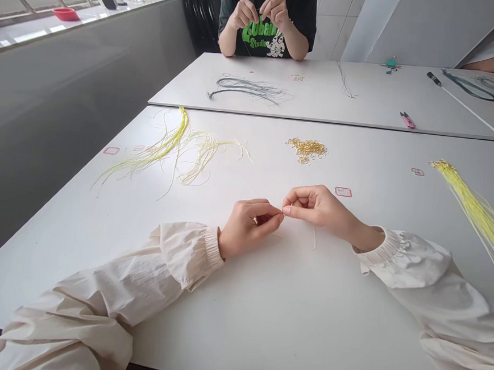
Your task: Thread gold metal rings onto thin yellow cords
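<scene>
Just right of the middle of the table, my left hand [248, 226] and my right hand [324, 211] meet fingertip to fingertip, both closed in a pinch. Between them is a thin pale yellow cord [314, 240], one end of which hangs below my right hand. Anything smaller at the fingertips is hidden. Beyond my hands lies a pile of small gold metal pieces [307, 148]. Loose yellow cords [177, 139] are spread at the left, and a thick yellow cord bundle [470, 200] lies at the right, by my right sleeve.
Small red-bordered labels [343, 192] lie on the white table [271, 318]. Past the table seam are a grey cord bundle [248, 88], pink snips [407, 120] and a black-handled tool [434, 79]. A person [268, 27] sits opposite, hands raised. A windowsill [93, 19] runs along the left.
</scene>
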`<state>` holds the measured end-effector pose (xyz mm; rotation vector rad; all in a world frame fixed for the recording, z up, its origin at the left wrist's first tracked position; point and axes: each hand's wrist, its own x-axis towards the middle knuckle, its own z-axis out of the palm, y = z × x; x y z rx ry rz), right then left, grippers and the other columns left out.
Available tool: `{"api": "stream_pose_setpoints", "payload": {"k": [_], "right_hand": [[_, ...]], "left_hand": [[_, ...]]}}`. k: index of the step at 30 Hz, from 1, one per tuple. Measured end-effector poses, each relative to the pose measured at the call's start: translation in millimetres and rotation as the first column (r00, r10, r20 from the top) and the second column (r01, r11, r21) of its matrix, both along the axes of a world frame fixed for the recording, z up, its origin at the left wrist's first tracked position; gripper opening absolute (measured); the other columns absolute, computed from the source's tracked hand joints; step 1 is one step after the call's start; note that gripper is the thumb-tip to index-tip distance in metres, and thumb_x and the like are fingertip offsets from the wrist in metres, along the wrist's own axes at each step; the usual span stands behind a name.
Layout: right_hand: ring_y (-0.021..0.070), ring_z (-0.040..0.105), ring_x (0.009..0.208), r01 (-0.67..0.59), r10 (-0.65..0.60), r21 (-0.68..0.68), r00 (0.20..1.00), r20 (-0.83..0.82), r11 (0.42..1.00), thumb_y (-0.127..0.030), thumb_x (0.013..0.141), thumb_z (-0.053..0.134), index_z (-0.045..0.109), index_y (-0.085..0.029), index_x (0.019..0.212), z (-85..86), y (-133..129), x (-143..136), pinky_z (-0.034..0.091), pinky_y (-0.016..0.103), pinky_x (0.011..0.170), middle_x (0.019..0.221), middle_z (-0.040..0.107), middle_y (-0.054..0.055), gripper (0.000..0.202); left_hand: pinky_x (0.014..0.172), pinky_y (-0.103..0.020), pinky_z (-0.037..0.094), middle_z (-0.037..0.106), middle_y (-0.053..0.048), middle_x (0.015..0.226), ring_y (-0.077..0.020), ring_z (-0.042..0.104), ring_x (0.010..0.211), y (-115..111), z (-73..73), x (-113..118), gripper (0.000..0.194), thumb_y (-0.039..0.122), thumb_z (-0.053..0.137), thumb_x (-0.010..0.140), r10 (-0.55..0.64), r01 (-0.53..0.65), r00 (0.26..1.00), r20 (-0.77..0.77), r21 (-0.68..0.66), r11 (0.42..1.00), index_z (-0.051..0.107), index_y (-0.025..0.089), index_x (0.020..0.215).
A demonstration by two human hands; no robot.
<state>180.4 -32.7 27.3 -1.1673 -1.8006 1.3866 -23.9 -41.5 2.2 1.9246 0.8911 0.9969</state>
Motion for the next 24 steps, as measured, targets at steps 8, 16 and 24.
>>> {"api": "stream_pose_setpoints", "payload": {"k": [8, 16, 24], "right_hand": [[0.0092, 0.038, 0.059, -0.053, 0.037, -0.174, 0.995, -0.093, 0.983, -0.04, 0.082, 0.069, 0.066, -0.017, 0.079, -5.8, 6, 4, 0.028, 0.026, 0.055, 0.064, 0.049, -0.002, 0.023], [0.0087, 0.04, 0.056, -0.025, -0.003, -0.172, 0.987, -0.161, 0.985, -0.032, 0.087, 0.063, 0.061, -0.017, 0.081, -3.8, -3, -4, 0.031, 0.025, 0.054, 0.061, 0.048, -0.003, 0.016], [0.0074, 0.035, 0.048, 0.129, -0.152, -0.147, 0.976, -0.156, 0.981, -0.033, 0.09, 0.061, 0.054, -0.018, 0.087, -0.1, -23, -18, 0.026, 0.023, 0.049, 0.051, 0.047, -0.006, 0.017]], "left_hand": [[0.052, -0.021, 0.041, 0.06, -0.001, 0.063, -0.0076, 0.047, 0.052, 0, -0.2, 0, 0.015, 0.023, 0.064, 0.087, 0.007, -0.008, 0.999, 0.039, 0.03, 1.0, 0.073, 0.016, 0.076], [0.05, -0.02, 0.039, 0.06, 0.0, 0.06, -0.0069, 0.047, 0.052, 7, 1.9, 0, 0.017, 0.023, 0.068, 0.084, 0.11, -0.111, 0.99, 0.093, 0.002, 0.994, 0.071, 0.014, 0.07], [0.048, -0.022, 0.036, 0.059, 0.0, 0.058, -0.0078, 0.046, 0.051, 9, 2.7, 3, 0.019, 0.028, 0.068, 0.084, 0.182, -0.174, 0.978, 0.101, -0.09, 0.981, 0.072, 0.015, 0.072]]}}
